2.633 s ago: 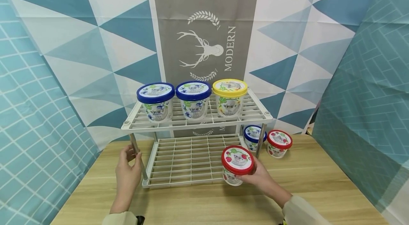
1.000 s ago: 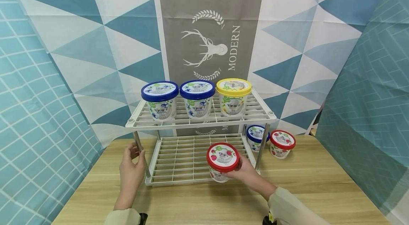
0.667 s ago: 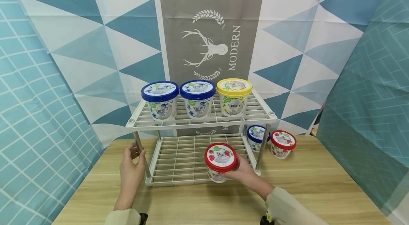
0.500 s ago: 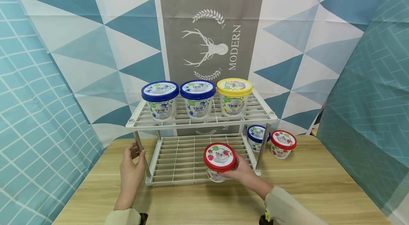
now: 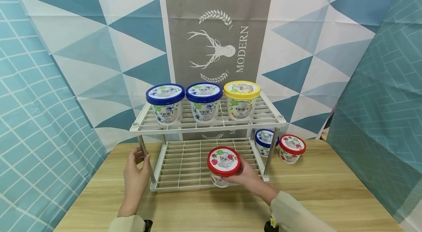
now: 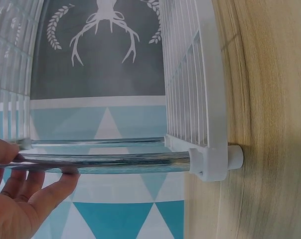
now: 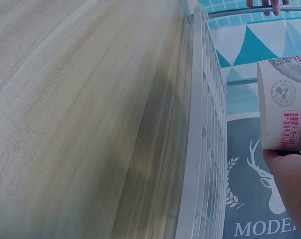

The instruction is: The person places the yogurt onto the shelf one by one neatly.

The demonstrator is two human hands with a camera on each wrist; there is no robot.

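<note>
Your right hand point(image 5: 245, 176) grasps the red-lidded tub point(image 5: 224, 161), which hangs above the front of the lower shelf point(image 5: 184, 166), apart from it. Your left hand point(image 5: 136, 173) grips the front left post point(image 6: 130, 162) (thumb opposite fingers). Two blue-lidded tubs point(image 5: 204, 110) and one yellow-lidded tub point(image 5: 241, 108) stand upright on the upper shelf point(image 5: 211, 128).

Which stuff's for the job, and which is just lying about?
For the job:
right hand, holding a red-lidded tub above the lower shelf
left hand, gripping the rack's post

Probably just lying about:
two blue-lidded tubs and a yellow-lidded tub on the upper shelf
another blue-lidded tub and another red-lidded tub on the table
wall cloth
</note>
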